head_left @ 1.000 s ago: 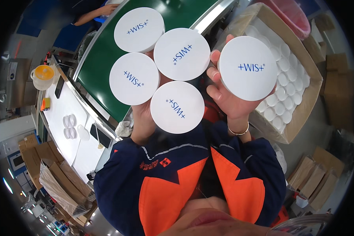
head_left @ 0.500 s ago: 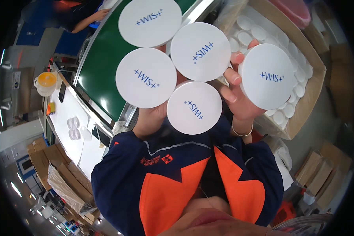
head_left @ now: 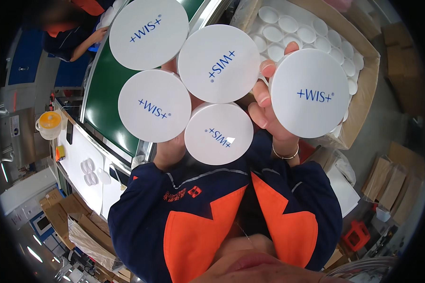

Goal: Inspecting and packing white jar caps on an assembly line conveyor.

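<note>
Round white lids with blue print, and cartons around them

Four round white lids (head_left: pixel 189 85), each printed in blue, were held fanned in the left hand (head_left: pixel 170 151), and a fifth lid (head_left: pixel 311 94) of the same kind was gripped by the right hand (head_left: pixel 269 108). An open brown cardboard carton (head_left: pixel 363 99), packed with rows of small white caps, was seen just behind the right hand's lid. Flattened brown cartons (head_left: pixel 66 212) were stacked well below and left of the left hand, and more brown boxes (head_left: pixel 392 179) were set below and right of the right hand.

Single head-worn fisheye looks steeply down, close above the hands (head_left: pixel 264 101).
</note>
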### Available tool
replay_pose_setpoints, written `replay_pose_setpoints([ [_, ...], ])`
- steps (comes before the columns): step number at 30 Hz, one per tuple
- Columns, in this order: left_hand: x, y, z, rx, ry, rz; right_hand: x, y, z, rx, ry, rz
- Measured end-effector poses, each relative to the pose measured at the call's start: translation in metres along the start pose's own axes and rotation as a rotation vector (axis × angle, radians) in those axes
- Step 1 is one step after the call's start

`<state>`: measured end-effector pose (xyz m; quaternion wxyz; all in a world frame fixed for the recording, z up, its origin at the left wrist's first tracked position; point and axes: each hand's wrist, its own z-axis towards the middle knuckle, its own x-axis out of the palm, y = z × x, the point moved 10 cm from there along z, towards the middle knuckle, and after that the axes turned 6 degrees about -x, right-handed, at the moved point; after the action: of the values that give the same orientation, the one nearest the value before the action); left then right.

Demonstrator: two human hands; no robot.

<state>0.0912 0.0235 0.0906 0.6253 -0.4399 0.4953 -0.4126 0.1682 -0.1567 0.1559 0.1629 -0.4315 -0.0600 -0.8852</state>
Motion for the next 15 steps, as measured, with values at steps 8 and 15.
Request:
replay_pose_setpoints([
  [8,-0.003,-0.005,0.007,0.000,-0.061,-0.064,0.020,0.025,-0.003,-0.071,-0.147,-0.829],
  [15,-0.004,-0.007,0.012,-0.021,-0.105,-0.117,0.073,0.033,-0.008,-0.463,0.240,-1.822],
])
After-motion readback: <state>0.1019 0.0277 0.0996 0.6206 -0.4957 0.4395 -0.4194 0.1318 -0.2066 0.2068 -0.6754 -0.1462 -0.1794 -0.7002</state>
